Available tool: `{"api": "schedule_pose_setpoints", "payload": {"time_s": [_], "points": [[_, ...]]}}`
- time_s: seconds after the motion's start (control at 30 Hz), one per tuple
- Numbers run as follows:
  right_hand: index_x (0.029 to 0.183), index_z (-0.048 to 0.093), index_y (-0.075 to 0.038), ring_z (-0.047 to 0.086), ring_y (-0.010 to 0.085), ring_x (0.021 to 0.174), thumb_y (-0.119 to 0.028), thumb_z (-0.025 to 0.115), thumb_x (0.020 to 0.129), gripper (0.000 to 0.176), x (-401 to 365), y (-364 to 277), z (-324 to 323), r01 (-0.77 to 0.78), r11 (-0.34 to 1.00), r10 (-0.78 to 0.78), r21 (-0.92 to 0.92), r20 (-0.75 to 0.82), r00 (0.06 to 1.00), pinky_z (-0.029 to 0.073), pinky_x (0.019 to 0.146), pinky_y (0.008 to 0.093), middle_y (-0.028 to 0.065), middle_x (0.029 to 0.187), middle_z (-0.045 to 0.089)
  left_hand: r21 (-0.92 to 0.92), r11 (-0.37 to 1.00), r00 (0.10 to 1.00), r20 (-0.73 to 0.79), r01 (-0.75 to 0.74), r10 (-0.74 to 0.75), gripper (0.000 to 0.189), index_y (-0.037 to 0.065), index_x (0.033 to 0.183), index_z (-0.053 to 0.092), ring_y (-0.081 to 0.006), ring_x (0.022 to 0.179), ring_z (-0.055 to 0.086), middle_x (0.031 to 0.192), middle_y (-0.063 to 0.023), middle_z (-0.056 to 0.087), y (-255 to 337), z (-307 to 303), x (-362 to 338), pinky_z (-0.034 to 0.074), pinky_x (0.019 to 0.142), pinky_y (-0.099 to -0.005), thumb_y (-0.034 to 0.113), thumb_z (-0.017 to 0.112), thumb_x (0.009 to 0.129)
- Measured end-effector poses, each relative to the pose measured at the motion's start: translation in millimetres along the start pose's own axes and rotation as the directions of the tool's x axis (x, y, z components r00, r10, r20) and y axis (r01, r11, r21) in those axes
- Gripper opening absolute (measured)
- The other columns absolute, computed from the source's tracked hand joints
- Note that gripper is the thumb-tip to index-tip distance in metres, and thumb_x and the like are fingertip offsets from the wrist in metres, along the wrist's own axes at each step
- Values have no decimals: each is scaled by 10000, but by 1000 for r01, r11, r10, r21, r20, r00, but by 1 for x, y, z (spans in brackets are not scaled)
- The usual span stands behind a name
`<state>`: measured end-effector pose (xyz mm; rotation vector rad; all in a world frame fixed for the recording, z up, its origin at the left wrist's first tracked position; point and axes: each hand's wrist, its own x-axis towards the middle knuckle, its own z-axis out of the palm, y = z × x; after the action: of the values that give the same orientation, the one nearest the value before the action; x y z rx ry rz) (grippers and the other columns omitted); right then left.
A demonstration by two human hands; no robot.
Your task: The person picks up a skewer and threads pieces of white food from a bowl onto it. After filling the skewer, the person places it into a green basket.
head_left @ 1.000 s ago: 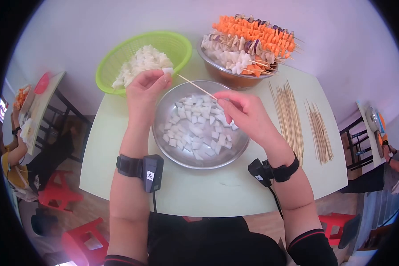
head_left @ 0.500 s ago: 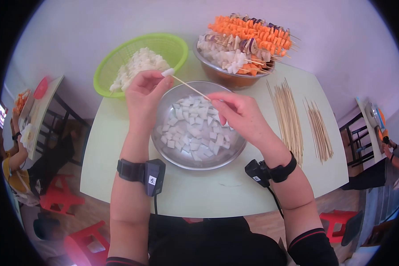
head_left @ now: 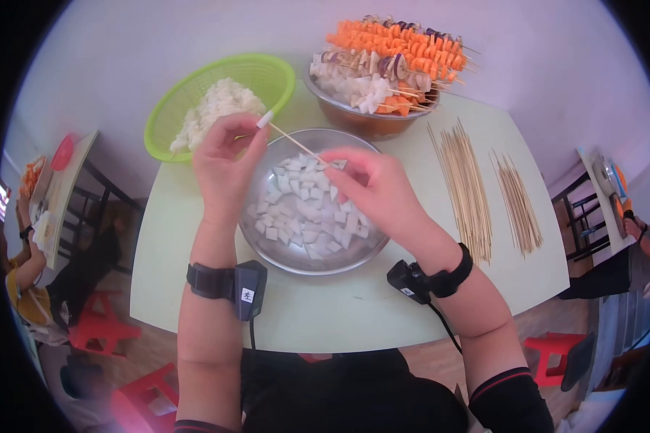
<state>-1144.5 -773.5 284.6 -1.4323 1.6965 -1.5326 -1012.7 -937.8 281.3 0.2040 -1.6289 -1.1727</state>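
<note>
Over the steel basin, my right hand (head_left: 365,184) pinches a thin bamboo skewer (head_left: 296,141) between thumb and fingers. The skewer slants up and left to a small white chunk (head_left: 265,120), which my left hand (head_left: 227,159) pinches between thumb and forefinger. A thin end appears to poke out past the chunk, inside my left hand's curl. Beneath both hands, the round steel basin (head_left: 314,268) holds many loose white chunks (head_left: 307,209), cut like radish. My right hand partly covers the basin's right side.
A green basket (head_left: 282,79) of white pieces stands back left. Behind the basin, a metal bowl (head_left: 372,123) is heaped with orange, white and purple-edged skewers (head_left: 404,54). Two bundles of bare sticks (head_left: 469,191) lie on the table's right. Other people sit at side tables.
The view has shifted slightly, so the bowls sit further left. My right hand has come left and a little down with the skewer. The white chunk has tilted more upright at the tip.
</note>
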Motion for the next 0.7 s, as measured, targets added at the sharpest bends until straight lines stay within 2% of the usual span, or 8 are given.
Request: {"api": "schedule_pose_setpoints", "payload": {"time_s": [0.13, 0.17, 0.23, 0.33, 0.47, 0.53, 0.67, 0.7], "points": [[1004, 631, -43, 458, 40, 465, -172, 552, 906, 180, 5, 9, 1, 461, 728, -587, -507, -116, 801, 345, 437, 203, 19, 660, 608, 36, 999, 1000, 8, -19, 18, 163, -55, 968, 554, -156, 897, 612, 1006, -103, 592, 0, 3, -1, 510, 810, -252, -89, 601, 816], [1004, 631, -43, 458, 40, 465, -172, 552, 906, 180, 4, 4, 1, 459, 729, -587, -508, -119, 801, 345, 437, 203, 19, 660, 608, 40, 998, 999, 3, -39, 39, 163, -57, 969, 554, -158, 899, 611, 1009, -105, 592, 0, 3, -1, 510, 812, -255, -91, 598, 816], [1015, 632, -46, 449, 42, 452, -176, 545, 912, 187, -2, -13, -3, -211, 960, 189, 186, 131, 973, 344, 431, 198, 23, 660, 608, 29, 999, 999, 7, -46, 46, 162, -59, 970, 553, -160, 899, 611, 1011, -107, 591, 1, 3, -1, 510, 814, -259, -92, 596, 817], [1055, 610, -42, 474, 34, 515, -160, 515, 929, 197, 1, -21, -14, -472, 704, 282, 531, 401, 871, 331, 446, 177, 8, 622, 561, -7, 999, 999, 1, -45, 45, 168, -36, 960, 566, -143, 891, 603, 978, -82, 596, 5, 5, -1, 507, 816, -257, -86, 612, 806], [1057, 611, -42, 437, 26, 475, -165, 514, 930, 202, -1, -11, -2, -396, 801, 277, 449, 309, 910, 297, 416, 173, 9, 615, 553, -1, 998, 998, 14, -59, 59, 159, -59, 970, 553, -165, 902, 611, 1016, -110, 589, 3, 4, -2, 511, 826, -271, -98, 586, 820], [1034, 603, -31, 380, 43, 393, -187, 525, 928, 204, -2, 6, 11, 326, 924, -350, -199, -101, 931, 271, 367, 199, 41, 587, 559, 7, 998, 998, 30, -64, 64, 160, -60, 968, 552, -166, 907, 610, 1016, -110, 587, 2, 5, -3, 511, 830, -273, -101, 586, 818], [1033, 587, -32, 357, 44, 376, -195, 512, 937, 203, -4, -6, 9, 308, 926, -335, -219, -102, 937, 251, 353, 194, 38, 573, 542, 42, 998, 998, 43, -57, 55, 164, -63, 961, 548, -171, 924, 605, 1017, -112, 581, 10, 11, -6, 512, 839, -278, -112, 585, 809], [1030, 584, -33, 367, 45, 381, -197, 506, 939, 203, -4, -17, 2, 0, 980, -7, 200, 33, 999, 263, 361, 193, 30, 573, 544, 41, 997, 997, 44, -57, 56, 164, -63, 961, 548, -171, 924, 605, 1017, -112, 581, 10, 11, -6, 512, 839, -278, -112, 585, 809]]}}
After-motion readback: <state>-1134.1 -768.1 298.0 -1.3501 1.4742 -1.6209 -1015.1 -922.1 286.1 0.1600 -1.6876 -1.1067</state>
